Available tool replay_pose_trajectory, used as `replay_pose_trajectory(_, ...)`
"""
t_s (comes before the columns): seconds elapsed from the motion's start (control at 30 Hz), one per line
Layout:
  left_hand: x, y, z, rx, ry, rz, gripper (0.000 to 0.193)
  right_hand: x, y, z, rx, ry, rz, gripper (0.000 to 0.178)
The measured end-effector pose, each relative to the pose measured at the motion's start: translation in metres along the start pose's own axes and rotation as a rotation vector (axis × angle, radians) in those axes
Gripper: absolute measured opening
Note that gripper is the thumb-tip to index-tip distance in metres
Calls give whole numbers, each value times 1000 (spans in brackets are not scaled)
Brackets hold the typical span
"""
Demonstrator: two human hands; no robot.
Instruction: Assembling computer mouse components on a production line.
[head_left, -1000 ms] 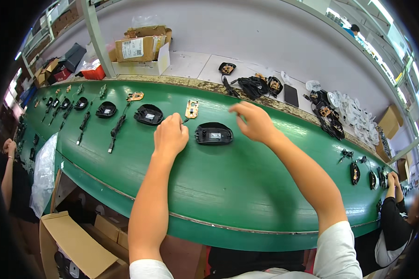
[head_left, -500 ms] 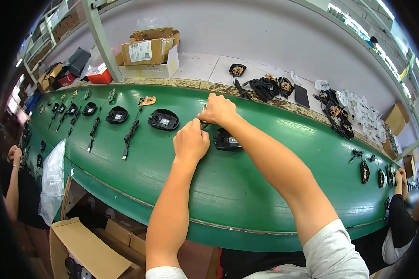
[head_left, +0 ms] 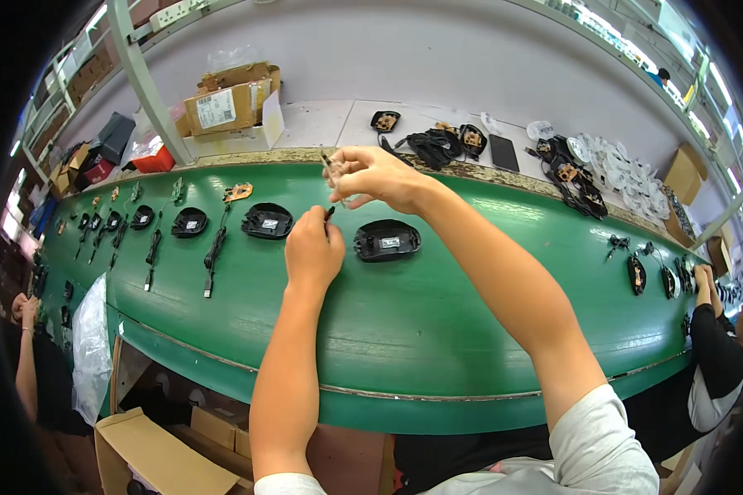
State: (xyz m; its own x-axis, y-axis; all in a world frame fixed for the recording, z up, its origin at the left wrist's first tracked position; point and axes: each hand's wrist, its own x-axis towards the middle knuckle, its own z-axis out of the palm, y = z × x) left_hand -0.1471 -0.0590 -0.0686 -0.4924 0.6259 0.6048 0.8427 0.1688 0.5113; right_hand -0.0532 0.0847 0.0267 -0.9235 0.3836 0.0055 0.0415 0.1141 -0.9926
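Observation:
Over the green work surface (head_left: 470,330), my right hand (head_left: 380,177) pinches a small circuit board (head_left: 331,168) by its edges, held upright and seen nearly edge-on. Just below it my left hand (head_left: 312,249) is closed around a black cable (head_left: 329,213); most of the cable is hidden by the fingers. To the right of my left hand lies a black mouse shell half (head_left: 388,241), open side up. Another black shell half (head_left: 267,221) sits to the left, beside a bundled USB cable (head_left: 215,256) joined to an orange-brown board (head_left: 238,192).
More shells, cables and boards line the surface to the left. On the back ledge are black cable bundles (head_left: 434,148), a dark flat rectangle (head_left: 504,153), clear plastic parts (head_left: 627,177) and a cardboard box (head_left: 227,107). Other people's hands (head_left: 703,282) work at both ends.
My right hand has lifted the circuit board up and left, into clearer sight. My left hand stays close to it, holding the cable. The view has shifted, moving the surface slightly left.

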Motion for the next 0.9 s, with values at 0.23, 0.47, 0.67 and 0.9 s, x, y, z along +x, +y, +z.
replay_pose_trajectory(0.23,-3,18,9,-178,-99,139,12,-67,11,-32,178,-15,-13,34)
replay_pose_trajectory(0.47,-2,43,12,-265,-176,202,13,-89,24,-50,508,55,-6,35)
replay_pose_trajectory(0.67,-3,52,11,-303,-231,214,16,-98,29,-56,561,104,-41,37)
replay_pose_trajectory(0.9,1,45,16,-244,-190,225,17,-107,28,-64,680,-134,-54,36)
